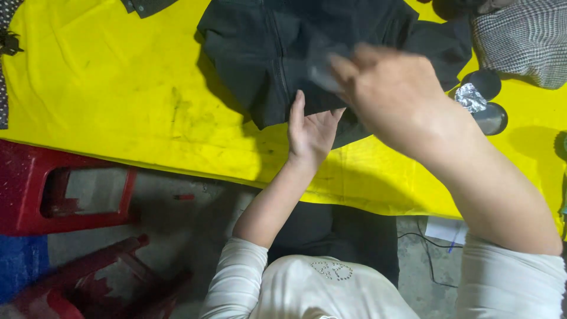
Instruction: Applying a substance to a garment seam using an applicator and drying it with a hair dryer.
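With the left hand (310, 131) flat and open on the dark zippered fabric garment (307, 53) lying on the yellow cloth-covered table (118, 88), and the blurred right hand (390, 94) pinching its fold, the cloth could slip and crease; no container shows its contents.

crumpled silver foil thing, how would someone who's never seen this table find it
Start at the yellow table cover and go to its right side, past the dark garment that both hands are on. The crumpled foil lies there against two dark round discs, below a checked grey cloth. It is the only shiny, wrinkled silver piece among them.
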